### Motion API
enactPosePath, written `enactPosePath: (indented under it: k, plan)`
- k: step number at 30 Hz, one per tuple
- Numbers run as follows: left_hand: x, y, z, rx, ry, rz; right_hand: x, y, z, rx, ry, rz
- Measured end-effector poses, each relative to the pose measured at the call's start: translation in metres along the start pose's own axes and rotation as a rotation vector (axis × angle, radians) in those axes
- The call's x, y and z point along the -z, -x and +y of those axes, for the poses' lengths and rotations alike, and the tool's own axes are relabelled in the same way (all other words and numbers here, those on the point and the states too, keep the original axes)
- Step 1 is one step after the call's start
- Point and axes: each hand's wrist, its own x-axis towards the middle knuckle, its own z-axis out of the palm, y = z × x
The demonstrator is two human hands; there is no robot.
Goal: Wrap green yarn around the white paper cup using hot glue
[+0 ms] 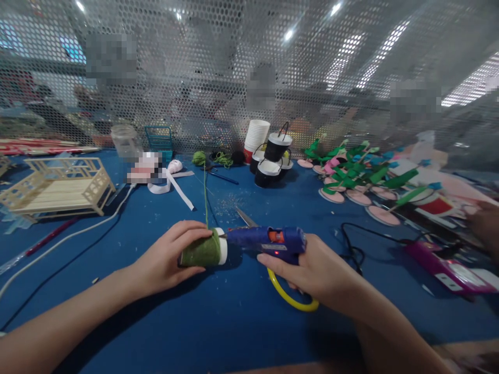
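My left hand (171,254) is wrapped round a small paper cup (200,250) lying on its side, wound with green yarn and showing a white rim on the right. From the cup a strand of green yarn (206,195) runs back to a green yarn ball (199,158). My right hand (300,265) grips a blue glue gun (268,240) with a small red light lit. Its nozzle points left and meets the cup near the white rim. Beneath the gun lie scissors with a yellow handle (290,300), partly hidden by the gun and hand.
Behind stand stacked white cups (256,136) and several black-wrapped cups (268,169). Green craft plants on pink discs (358,197) fill the right, near a purple power strip (448,267). A wooden miniature bed (58,192) and white ribbon (171,182) are left. Perforated metal screens the back.
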Motion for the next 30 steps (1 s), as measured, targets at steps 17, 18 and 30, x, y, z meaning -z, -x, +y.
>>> enactPosePath:
  k: [17, 18, 30]
  plan:
    - [-0.0002, -0.0013, 0.0035, -0.051, -0.009, 0.008, -0.0025, -0.0008, 0.001, 0.002, -0.017, 0.039]
    - [0.0001, -0.0016, 0.0039, -0.01, 0.029, 0.021, -0.0027, -0.0004, 0.0018, 0.012, -0.02, 0.041]
    - [0.0032, -0.0058, 0.0058, 0.343, 0.22, 0.04, -0.0043, 0.0018, 0.007, 0.044, -0.016, -0.02]
